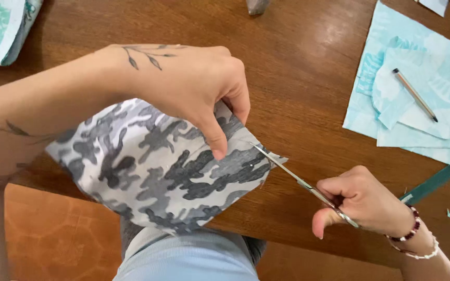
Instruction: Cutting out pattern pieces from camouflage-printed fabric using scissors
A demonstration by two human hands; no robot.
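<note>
- Left hand (194,86) pinches camo cloth (157,171) at its top edge, thumb & fingers closed on it; cloth hangs over front edge of wooden surface (298,104).
- Right hand (363,200) closed on scissors (300,182); blades meet cloth's right corner.
- Right side: light-blue fabric pieces (417,88) w/ pen (415,95) on top, well apart.
- Top left: folded blue fabric (1,26).
- Nothing betw. scissors & cloth.

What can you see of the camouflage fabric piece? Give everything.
The camouflage fabric is a soft woven-looking piece printed in grey, charcoal and white blotches. It is held up over the near edge of the wooden table, hanging partly over the person's lap. The left hand pinches its upper right edge; the scissors, in the right hand, meet its right corner.
</note>
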